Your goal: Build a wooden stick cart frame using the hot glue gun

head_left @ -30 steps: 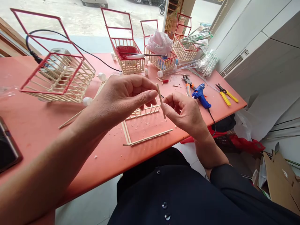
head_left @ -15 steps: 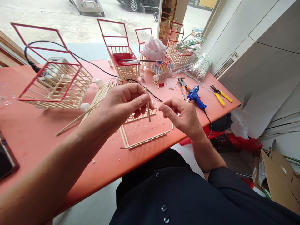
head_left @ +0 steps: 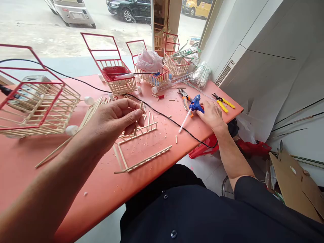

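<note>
Left hand (head_left: 120,116) pinches 1 stick (head_left: 136,129). Right hand (head_left: 212,114), loosely open, at glue gun (head_left: 195,103): likely pickup step; next move needs firm grip.

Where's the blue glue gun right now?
In the head view, the blue glue gun is right of centre on the table, between the orange-handled pliers and the right hand.

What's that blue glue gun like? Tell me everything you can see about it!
The blue, plastic-looking glue gun lies on the pink table, its nozzle pointing away from the person. A long, whitish, round glue stick pokes out of its back. The bare right hand is at its handle; I can't tell if it's gripping. Orange-handled metal pliers lie close beside it.
</note>
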Motion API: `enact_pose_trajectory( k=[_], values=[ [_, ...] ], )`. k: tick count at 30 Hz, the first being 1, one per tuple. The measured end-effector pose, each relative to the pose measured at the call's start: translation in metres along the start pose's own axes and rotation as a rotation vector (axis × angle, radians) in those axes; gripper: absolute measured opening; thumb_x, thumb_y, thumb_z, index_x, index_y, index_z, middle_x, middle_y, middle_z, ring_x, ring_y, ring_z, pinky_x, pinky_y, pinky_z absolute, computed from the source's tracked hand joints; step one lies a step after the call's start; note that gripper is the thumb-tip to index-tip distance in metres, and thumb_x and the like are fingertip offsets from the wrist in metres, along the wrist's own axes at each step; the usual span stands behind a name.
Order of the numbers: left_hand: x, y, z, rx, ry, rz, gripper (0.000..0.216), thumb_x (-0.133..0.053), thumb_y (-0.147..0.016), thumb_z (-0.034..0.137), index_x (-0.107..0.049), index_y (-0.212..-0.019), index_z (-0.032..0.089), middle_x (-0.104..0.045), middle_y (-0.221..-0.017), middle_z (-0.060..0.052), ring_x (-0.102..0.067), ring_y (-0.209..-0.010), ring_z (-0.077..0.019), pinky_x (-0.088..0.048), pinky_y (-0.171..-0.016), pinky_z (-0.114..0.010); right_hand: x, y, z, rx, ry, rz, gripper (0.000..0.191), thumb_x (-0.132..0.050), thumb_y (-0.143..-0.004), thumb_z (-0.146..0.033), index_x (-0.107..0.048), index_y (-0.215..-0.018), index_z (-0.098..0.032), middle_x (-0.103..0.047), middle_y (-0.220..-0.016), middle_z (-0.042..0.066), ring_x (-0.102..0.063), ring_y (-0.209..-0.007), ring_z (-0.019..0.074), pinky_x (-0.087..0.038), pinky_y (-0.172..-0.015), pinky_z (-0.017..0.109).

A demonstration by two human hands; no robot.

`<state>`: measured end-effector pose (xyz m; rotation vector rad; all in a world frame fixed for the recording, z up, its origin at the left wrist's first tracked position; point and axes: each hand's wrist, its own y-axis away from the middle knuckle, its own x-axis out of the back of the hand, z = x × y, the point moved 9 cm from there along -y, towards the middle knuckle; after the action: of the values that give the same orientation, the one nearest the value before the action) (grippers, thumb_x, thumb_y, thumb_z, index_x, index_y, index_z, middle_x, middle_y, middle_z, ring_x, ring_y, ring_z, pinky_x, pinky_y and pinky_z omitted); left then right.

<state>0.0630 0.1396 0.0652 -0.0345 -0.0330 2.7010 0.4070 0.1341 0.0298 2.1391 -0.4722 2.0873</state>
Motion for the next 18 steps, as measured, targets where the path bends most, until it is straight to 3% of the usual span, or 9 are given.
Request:
enact_pose_trajectory(
  k=[4,9,13,18],
  values=[
    [0.002,-0.002,-0.002,0.006,-0.032,-0.002,0.027,-0.087,-0.080,0.038,-0.069,-0.080,0.018,-0.068,-0.067,-0.001,-0.047,-0.048,-0.0052,-0.033,-0.045,-0.021,-0.005,-0.002,-0.002,-0.019,0.058,-0.038,0.049,-0.063,-0.098,-0.043,-0.066,-0.136,-0.013,-0.069,-0.136,0.026,-0.064,-0.128,0.0423,-0.050,-0.109,0.056],
    [0.004,-0.002,-0.006,0.037,-0.067,-0.057,0.027,-0.087,-0.085,0.042,-0.071,-0.082,0.020,-0.071,-0.074,-0.001,-0.047,-0.053,-0.0056,-0.035,-0.050,-0.024,-0.018,-0.008,0.008,0.021,-0.007,0.035,0.035,-0.055,-0.096,-0.027,-0.067,-0.124,-0.011,-0.068,-0.131,0.031,-0.064,-0.124,0.0437,-0.051,-0.105,0.060],
    [0.004,-0.002,-0.006,0.029,-0.071,-0.075,0.029,-0.086,-0.086,0.048,-0.072,-0.082,0.022,-0.072,-0.078,-0.001,-0.048,-0.057,-0.0067,-0.038,-0.051,-0.025,-0.022,-0.012,0.016,0.049,-0.108,0.114,0.028,-0.054,-0.095,-0.025,-0.065,-0.118,-0.013,-0.068,-0.127,0.029,-0.064,-0.121,0.0412,-0.052,-0.105,0.060],
    [0.001,-0.001,-0.002,-0.010,-0.082,-0.076,0.027,-0.084,-0.088,0.048,-0.075,-0.084,0.022,-0.072,-0.079,-0.001,-0.049,-0.059,-0.0073,-0.039,-0.053,-0.025,0.008,-0.006,0.020,0.064,-0.243,0.247,0.031,-0.054,-0.099,-0.036,-0.062,-0.120,-0.013,-0.068,-0.130,0.028,-0.064,-0.125,0.0396,-0.049,-0.110,0.059]
  ],
)
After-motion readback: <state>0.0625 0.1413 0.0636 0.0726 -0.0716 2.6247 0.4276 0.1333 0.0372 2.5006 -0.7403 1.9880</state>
